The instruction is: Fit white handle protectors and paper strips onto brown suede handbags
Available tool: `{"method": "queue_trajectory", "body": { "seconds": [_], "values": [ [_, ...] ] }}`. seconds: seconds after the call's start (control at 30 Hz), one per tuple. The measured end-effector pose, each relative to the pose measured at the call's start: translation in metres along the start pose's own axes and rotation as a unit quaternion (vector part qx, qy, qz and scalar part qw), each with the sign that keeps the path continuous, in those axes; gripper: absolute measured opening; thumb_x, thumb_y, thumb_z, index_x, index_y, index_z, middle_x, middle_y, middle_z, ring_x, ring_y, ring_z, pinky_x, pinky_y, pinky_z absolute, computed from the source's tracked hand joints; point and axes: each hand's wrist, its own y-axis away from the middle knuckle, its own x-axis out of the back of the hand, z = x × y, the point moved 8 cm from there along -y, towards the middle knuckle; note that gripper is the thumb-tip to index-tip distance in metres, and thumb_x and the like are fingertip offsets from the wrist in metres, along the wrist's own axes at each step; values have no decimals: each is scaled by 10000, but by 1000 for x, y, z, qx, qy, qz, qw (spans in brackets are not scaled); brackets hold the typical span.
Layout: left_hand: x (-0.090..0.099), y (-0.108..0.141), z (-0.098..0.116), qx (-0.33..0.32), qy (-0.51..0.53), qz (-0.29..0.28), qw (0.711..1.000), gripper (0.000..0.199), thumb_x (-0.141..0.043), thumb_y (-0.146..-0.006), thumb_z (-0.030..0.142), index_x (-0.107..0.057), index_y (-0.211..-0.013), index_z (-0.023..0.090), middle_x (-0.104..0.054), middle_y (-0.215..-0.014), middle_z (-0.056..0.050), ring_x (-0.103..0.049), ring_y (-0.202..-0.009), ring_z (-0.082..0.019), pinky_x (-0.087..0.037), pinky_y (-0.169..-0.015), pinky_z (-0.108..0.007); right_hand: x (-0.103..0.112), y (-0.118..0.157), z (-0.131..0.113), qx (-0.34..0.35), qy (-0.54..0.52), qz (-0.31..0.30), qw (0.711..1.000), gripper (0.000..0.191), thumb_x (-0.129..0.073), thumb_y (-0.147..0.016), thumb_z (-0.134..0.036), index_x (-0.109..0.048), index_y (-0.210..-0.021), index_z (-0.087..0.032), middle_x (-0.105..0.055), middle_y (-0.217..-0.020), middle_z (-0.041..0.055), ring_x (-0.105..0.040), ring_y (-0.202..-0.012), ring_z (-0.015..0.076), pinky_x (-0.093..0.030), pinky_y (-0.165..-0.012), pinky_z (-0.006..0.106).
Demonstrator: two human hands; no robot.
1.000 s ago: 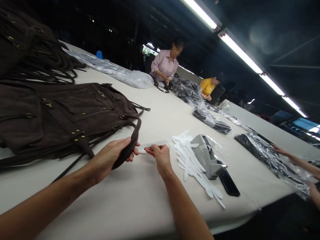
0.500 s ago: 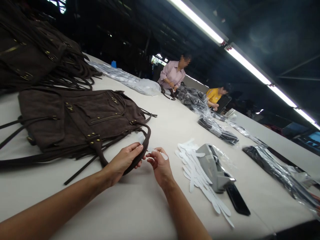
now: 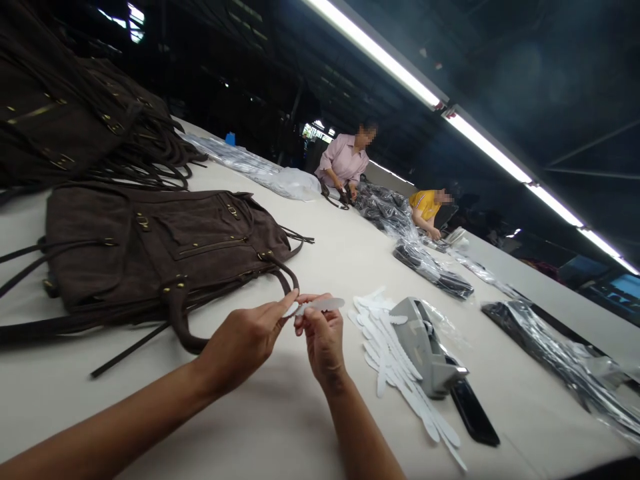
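A brown suede fringed handbag [image 3: 150, 260] lies on the counter [image 3: 280, 427] at left. The left hand [image 3: 245, 343] and right hand [image 3: 323, 340] pinch a white strip [image 3: 320, 305] between narrowly closed fingers [image 3: 306, 313], raised clear of the counter for handling; further white strips [image 3: 385, 340] and a grey tape dispenser [image 3: 425, 347] sit within right-hand reach.

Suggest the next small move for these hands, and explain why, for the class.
Probably lay the white strip against the brown bag's handle: the left hand and right hand are pinching the strip at their fingertips, and the handle lies just beside them on the table.
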Motion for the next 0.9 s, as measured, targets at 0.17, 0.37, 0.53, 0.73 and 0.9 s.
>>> {"method": "queue_trajectory", "body": {
  "seconds": [0.17, 0.37, 0.53, 0.73, 0.9],
  "values": [
    [9, 10, 26, -83, -8, -13, 996, 438, -466, -942, 325, -555, -1368, 270, -720, -896, -64, -664, -769, -187, -502, -775, -282, -4, 7, -9, -1, -26, 1, 1000, 124, -664, -808, -241, -648, -912, -175, -624, -690, -4, -517, -514, 98, -413, -457, 211],
    [23, 1, 24, -11, 92, 70, 993, 286, -537, -919, 400, -751, -1043, 255, -671, -919, -47, -624, -854, -176, -472, -783, -255, -13, 12, -10, -9, -42, -4, 999, 264, -785, -758, -230, -674, -997, -224, -638, -821, -19, -564, -607, 79, -462, -545, 193],
    [22, -7, 5, 87, 175, 78, 978, 271, -572, -869, 415, -759, -890, 220, -678, -909, -49, -621, -873, -207, -461, -820, -288, -13, 17, -12, 2, 51, -11, 999, 213, -700, -857, -360, -746, -945, -171, -660, -799, 29, -601, -608, 108, -523, -564, 234],
    [16, -6, -2, 101, 125, 55, 986, 289, -534, -867, 403, -647, -690, 204, -577, -653, 5, -543, -649, -152, -414, -666, -258, -7, 24, -7, -20, 155, 20, 987, 267, -729, -814, -415, -682, -831, -153, -628, -622, -8, -529, -428, 84, -411, -364, 188],
    [11, -4, -3, 120, 106, 46, 986, 246, -569, -831, 429, -666, -805, 204, -692, -801, -11, -611, -747, -181, -431, -717, -258, -3, 25, -1, -33, 170, 39, 984, 289, -711, -823, -423, -588, -787, -164, -625, -587, -21, -506, -388, 70, -370, -340, 164]
  ]
}}
